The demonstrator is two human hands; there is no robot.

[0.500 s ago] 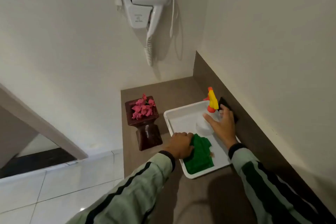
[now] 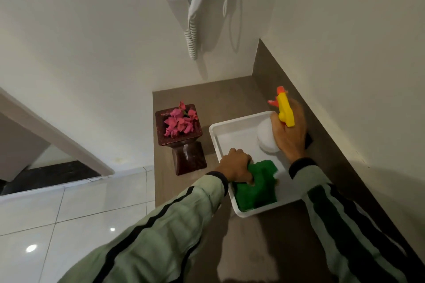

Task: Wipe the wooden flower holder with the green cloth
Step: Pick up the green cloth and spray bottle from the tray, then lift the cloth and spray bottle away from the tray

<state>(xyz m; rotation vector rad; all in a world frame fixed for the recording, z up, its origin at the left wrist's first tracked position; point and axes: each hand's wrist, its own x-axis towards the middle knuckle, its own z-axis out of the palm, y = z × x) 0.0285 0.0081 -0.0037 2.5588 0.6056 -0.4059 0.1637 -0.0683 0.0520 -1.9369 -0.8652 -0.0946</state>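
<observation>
— Wooden flower holder (image 2: 181,140), where is it?
— Upright on the bench (image 2: 232,92), pink flowers (image 2: 180,122) on top, just left of the white tray (image 2: 232,131).
— And the green cloth (image 2: 255,186)?
— Inside the tray's near end; the left hand (image 2: 236,165) has its grip clamped on it.
— The other hand?
— The right hand (image 2: 289,131) has its grip wrapped around a spray bottle (image 2: 268,135) with a yellow head.

green cloth (image 2: 255,187), white tray (image 2: 232,122), pink flowers (image 2: 180,123)
</observation>
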